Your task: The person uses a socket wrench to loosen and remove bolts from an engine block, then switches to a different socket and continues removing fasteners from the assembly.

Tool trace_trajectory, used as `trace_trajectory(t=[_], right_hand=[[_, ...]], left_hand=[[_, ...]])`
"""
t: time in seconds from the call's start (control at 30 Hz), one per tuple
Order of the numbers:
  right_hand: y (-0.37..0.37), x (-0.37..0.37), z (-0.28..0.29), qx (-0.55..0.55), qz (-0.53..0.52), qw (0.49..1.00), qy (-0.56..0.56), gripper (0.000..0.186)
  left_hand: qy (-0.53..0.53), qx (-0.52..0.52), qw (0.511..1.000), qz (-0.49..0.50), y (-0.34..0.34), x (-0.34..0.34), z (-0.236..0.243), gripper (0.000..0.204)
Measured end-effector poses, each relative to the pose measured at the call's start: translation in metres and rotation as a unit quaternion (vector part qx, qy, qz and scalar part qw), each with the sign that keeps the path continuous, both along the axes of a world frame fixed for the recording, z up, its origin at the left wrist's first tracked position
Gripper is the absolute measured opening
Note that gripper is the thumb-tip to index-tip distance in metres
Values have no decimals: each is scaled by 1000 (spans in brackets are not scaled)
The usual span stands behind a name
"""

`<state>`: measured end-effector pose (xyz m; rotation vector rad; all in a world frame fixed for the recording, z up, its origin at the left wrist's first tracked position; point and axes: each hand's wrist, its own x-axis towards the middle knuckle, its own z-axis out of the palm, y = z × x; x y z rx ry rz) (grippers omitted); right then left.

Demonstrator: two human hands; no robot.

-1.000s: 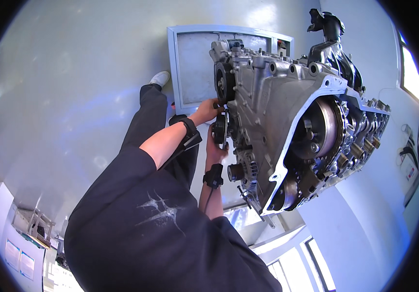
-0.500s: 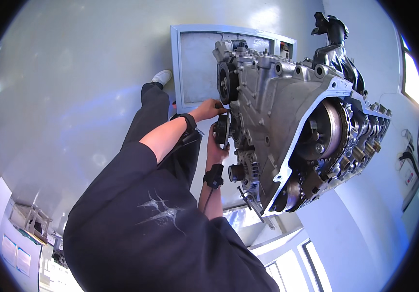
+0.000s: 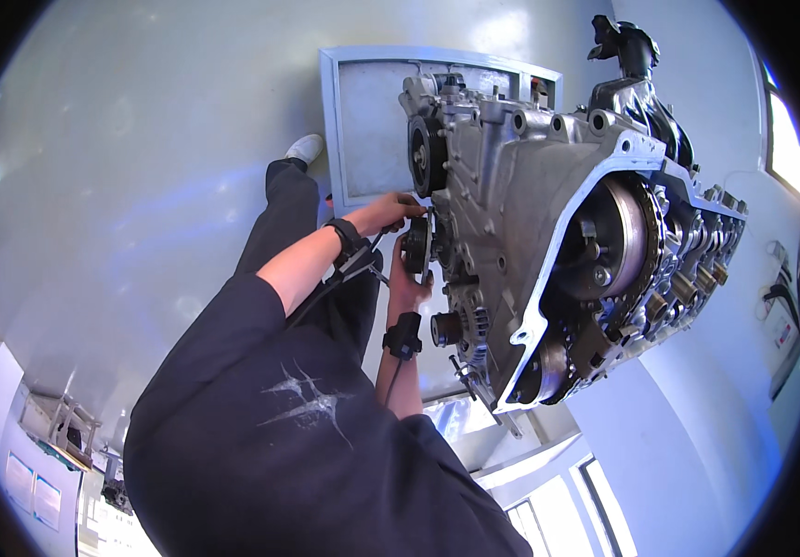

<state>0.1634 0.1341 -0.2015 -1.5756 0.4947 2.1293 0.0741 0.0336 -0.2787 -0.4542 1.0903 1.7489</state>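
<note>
A bare metal engine block (image 3: 502, 186) stands before me. On its near side sits a black pulley (image 3: 416, 245) with a thin metal plate behind it. My right hand (image 3: 407, 283) cups this pulley from below, fingers curled round its lower side. At the plate's upper edge my left hand (image 3: 386, 214) has its fingers pinched together; whatever is between them is hidden. Above the hands is a larger black pulley (image 3: 429, 156) on the engine. Below them is an alternator (image 3: 467, 325) with a small dark pulley.
The engine's open end shows a timing chain (image 3: 657, 232) and a large round gear. A black pipe-like part (image 3: 637, 56) rises from its far top. Behind stands a pale metal frame (image 3: 329, 130). Wrist straps with dark devices and cables are on both my forearms.
The whole view has shifted slightly to the left. My left wrist has turned a little, showing more of its cable and strap. Both hands remain at the same pulley.
</note>
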Motion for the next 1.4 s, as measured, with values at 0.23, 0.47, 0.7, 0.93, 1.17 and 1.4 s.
trace_trajectory(t=[0.23, 0.47, 0.7, 0.93, 1.17, 1.4], right_hand=[[-8, -2, 2, -2, -2, 1000, 28, 49], [-1, -6, 9, -21, -4, 999, -26, 40], [-3, -23, 20, 76, 20, 996, -41, 47], [-7, -37, 42, 11, -9, 1000, -23, 45], [-13, -42, 44, 29, -7, 998, -63, 47], [-9, -32, 34, 69, 38, 996, -36, 46]], left_hand=[[90, -52, 994, -21, 8, -1, -30, 15], [200, -196, 960, 31, 24, 3, 2, 19], [94, -144, 983, 63, 17, 9, 3, 26], [95, -98, 991, 7, 10, 1, -4, 32], [213, -192, 957, -39, 9, 2, -17, 39], [0, -41, 999, -10, -2, -1, -1, 28]])
